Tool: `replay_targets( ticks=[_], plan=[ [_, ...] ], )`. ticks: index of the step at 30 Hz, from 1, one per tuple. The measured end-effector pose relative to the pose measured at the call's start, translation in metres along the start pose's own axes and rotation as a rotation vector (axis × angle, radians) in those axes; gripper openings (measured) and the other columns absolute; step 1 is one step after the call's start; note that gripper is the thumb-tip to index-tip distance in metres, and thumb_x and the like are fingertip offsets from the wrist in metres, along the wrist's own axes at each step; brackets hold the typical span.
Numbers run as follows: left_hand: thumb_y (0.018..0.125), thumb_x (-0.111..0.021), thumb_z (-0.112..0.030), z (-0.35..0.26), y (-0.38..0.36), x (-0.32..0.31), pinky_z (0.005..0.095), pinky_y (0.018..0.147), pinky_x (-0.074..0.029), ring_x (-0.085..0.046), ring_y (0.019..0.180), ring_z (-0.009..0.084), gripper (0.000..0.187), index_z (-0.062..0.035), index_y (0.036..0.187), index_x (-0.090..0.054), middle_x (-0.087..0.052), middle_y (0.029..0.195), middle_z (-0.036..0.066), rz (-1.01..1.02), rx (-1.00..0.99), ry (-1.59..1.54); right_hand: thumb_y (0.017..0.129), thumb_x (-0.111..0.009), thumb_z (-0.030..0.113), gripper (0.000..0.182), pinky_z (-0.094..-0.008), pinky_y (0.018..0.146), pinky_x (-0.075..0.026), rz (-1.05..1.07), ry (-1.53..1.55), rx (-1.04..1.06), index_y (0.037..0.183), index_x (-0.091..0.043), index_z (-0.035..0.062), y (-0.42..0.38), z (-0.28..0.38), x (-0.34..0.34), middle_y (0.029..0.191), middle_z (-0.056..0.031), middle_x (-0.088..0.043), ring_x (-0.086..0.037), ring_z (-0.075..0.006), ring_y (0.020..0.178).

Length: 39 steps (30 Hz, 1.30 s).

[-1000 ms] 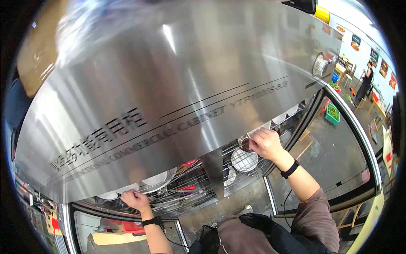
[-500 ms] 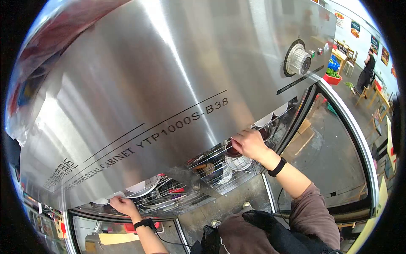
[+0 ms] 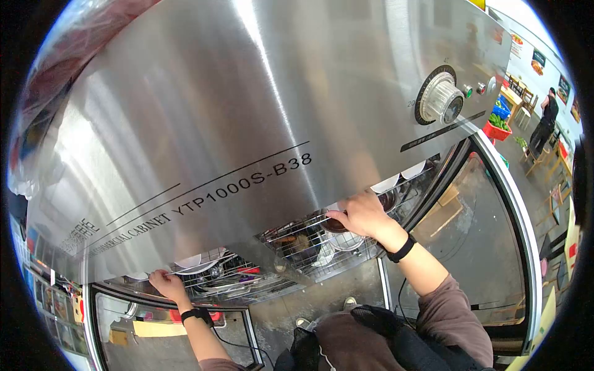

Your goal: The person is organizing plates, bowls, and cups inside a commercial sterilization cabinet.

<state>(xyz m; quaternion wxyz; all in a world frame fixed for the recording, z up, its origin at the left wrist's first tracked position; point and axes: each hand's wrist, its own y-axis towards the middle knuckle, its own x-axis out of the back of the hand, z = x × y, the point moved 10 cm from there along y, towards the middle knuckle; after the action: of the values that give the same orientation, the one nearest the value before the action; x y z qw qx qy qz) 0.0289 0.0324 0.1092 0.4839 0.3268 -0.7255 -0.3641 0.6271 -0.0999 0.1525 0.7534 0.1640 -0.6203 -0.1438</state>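
A steel commercial cabinet (image 3: 247,93) fills the view, its front panel overhanging wire racks. My left hand (image 3: 167,285) is at the left rack (image 3: 213,287), fingers curled at its upper edge beside white dishes (image 3: 197,264). What it grips, if anything, I cannot make out. My right hand (image 3: 363,213) reaches over the right rack (image 3: 297,238) with the thumb stretched left. Its other fingers are hidden by the panel's lower edge. Below it are a dark reddish-brown bowl (image 3: 336,224) and a pale dish (image 3: 348,241). A white bowl (image 3: 387,183) sits just beyond.
Glass doors stand open on the left (image 3: 167,334) and right (image 3: 479,247). A dial (image 3: 442,99) protrudes from the panel. Plastic wrapping (image 3: 68,74) lies at the upper left. A person (image 3: 546,120) stands far right, near chairs and a red basket of greens (image 3: 497,127).
The view has shifted, with the cabinet lettering further left. My right hand has gone from fingertips at the rack wire to reaching under the panel edge. My left hand stays by the left rack.
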Motion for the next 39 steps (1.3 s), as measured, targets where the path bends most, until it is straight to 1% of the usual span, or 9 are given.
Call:
replay_targets(
  ticks=[6,10,14,17,20,23,24,28,39],
  plan=[
    [0.073,-0.055,0.007,0.013,-0.003,-0.004,0.0513,0.082,-0.041,-0.05,0.09,0.0422,0.01,0.0018,0.081,-0.051,-0.053,0.086,0.019,-0.014,0.017,-0.025,0.097,-0.059,0.059,0.062,-0.0527,0.101,-0.049,-0.16,-0.082,-0.023,0.101,-0.077,-0.0007,0.012,-0.013,-0.002,0.119,-0.0263,-0.07,-0.064,-0.0425,0.116],
    [0.073,-0.055,0.007,0.015,-0.004,-0.005,0.0505,0.083,-0.042,-0.051,0.091,0.0417,0.011,0.0016,0.082,-0.053,-0.054,0.087,0.019,0.025,0.042,-0.056,0.094,-0.065,0.046,0.038,-0.0548,0.091,-0.053,0.013,-0.12,-0.126,0.101,-0.079,0.0111,0.022,-0.014,-0.009,0.108,-0.0184,-0.074,-0.067,-0.043,0.105],
    [0.071,-0.054,0.007,0.009,-0.002,0.002,0.051,0.084,-0.043,-0.051,0.091,0.0421,0.015,-0.0001,0.085,-0.056,-0.055,0.087,0.019,0.007,-0.017,-0.121,0.09,-0.069,0.036,0.029,-0.0528,0.084,-0.056,-0.207,-0.081,-0.17,0.096,-0.078,0.0093,0.018,-0.004,0.008,0.093,-0.0195,-0.073,-0.069,-0.0426,0.098],
    [0.071,-0.053,0.006,0.009,-0.001,0.004,0.0521,0.084,-0.043,-0.052,0.092,0.0432,0.015,-0.0001,0.084,-0.056,-0.055,0.087,0.019,-0.015,-0.073,-0.135,0.085,-0.073,0.027,0.025,-0.0541,0.079,-0.056,-0.019,-0.182,-0.39,0.1,-0.077,0.0076,0.015,-0.003,0.007,0.092,-0.0205,-0.073,-0.069,-0.0439,0.09],
    [0.071,-0.054,0.006,0.005,0.002,0.007,0.0521,0.084,-0.043,-0.052,0.091,0.042,0.013,-0.0008,0.082,-0.055,-0.055,0.086,0.018,0.0,-0.077,-0.193,0.082,-0.075,0.021,0.026,-0.053,0.081,-0.056,-0.334,-0.012,-0.227,0.104,-0.075,0.0063,0.019,0.032,0.036,0.093,-0.0217,-0.072,-0.069,-0.0437,0.092],
    [0.072,-0.055,0.005,0.015,-0.002,0.001,0.0524,0.084,-0.043,-0.052,0.091,0.0416,0.014,-0.0013,0.084,-0.057,-0.055,0.087,0.017,0.006,-0.077,-0.217,0.081,-0.075,0.017,0.03,-0.0512,0.084,-0.055,-0.343,0.089,-0.023,0.109,-0.073,0.0045,0.044,0.081,0.035,0.099,-0.0227,-0.072,-0.068,-0.0443,0.096],
    [0.071,-0.055,0.005,0.015,-0.002,0.002,0.0522,0.085,-0.043,-0.053,0.092,0.0417,0.014,-0.0017,0.084,-0.057,-0.056,0.087,0.017,-0.003,-0.093,-0.234,0.083,-0.072,0.01,0.024,-0.0467,0.085,-0.054,-0.223,0.177,-0.055,0.105,-0.072,0.0001,0.05,0.087,0.017,0.104,-0.0212,-0.072,-0.068,-0.0426,0.097],
    [0.07,-0.057,0.006,0.019,-0.003,0.001,0.0515,0.083,-0.045,-0.054,0.093,0.0424,0.018,-0.0028,0.086,-0.058,-0.057,0.088,0.017,-0.002,-0.108,-0.271,0.085,-0.07,0.011,0.032,-0.0518,0.098,-0.051,0.132,0.145,-0.044,0.115,-0.07,0.0007,0.079,0.112,-0.045,0.113,-0.0247,-0.07,-0.064,-0.0444,0.111],
    [0.067,-0.058,0.005,0.026,0.0,0.005,0.0502,0.078,-0.048,-0.055,0.091,0.0403,0.025,-0.0041,0.089,-0.061,-0.056,0.089,0.015,0.045,-0.125,-0.361,0.088,-0.067,0.006,0.03,-0.0476,0.102,-0.049,0.292,0.049,0.106,0.117,-0.069,-0.0021,0.107,0.118,-0.116,0.115,-0.0245,-0.07,-0.063,-0.0394,0.119]
  ],
)
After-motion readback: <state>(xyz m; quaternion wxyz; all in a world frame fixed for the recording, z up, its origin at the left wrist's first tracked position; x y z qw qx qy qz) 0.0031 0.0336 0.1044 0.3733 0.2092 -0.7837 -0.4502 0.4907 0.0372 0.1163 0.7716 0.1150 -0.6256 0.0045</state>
